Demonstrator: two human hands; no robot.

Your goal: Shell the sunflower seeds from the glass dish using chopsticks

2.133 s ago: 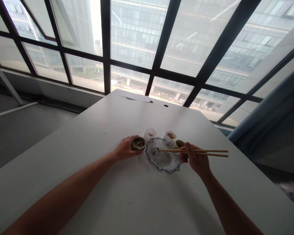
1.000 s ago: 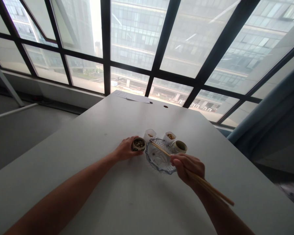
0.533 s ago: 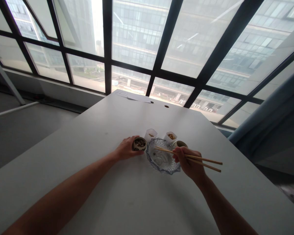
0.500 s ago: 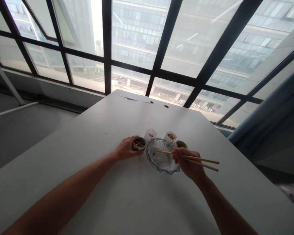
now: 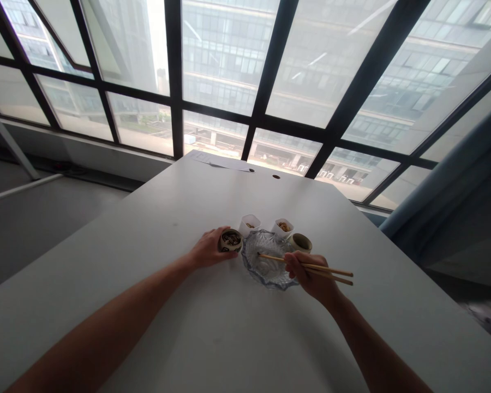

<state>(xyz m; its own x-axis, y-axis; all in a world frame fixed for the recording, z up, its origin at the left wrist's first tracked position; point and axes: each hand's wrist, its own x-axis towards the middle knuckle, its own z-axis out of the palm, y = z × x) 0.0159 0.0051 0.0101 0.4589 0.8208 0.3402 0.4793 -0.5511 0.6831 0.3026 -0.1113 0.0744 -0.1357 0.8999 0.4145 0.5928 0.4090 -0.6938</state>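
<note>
My left hand (image 5: 213, 246) is wrapped round a small round cup (image 5: 231, 240) with dark pieces in it, standing just left of a clear glass bowl (image 5: 270, 277). In my right hand (image 5: 309, 270) is a pair of wooden chopsticks (image 5: 327, 268), held over the bowl's right side. Their tips meet inside the bowl, at a small dark piece. Behind the bowl stand a white cup (image 5: 250, 225) and another white cup (image 5: 283, 227), both with brownish bits inside. A greenish-tan cup (image 5: 301, 243) stands at the bowl's right, close behind my right hand.
All of this rests on a white table (image 5: 180, 338). Toward its far end lie some paper sheets (image 5: 219, 161), near two round holes in the tabletop. Large windows rise beyond it, and a blue curtain (image 5: 445, 164) hangs at the right.
My right hand has shifted slightly left, and the chopstick tips have come together at the small dark piece in the bowl. My left hand keeps its hold on the cup.
</note>
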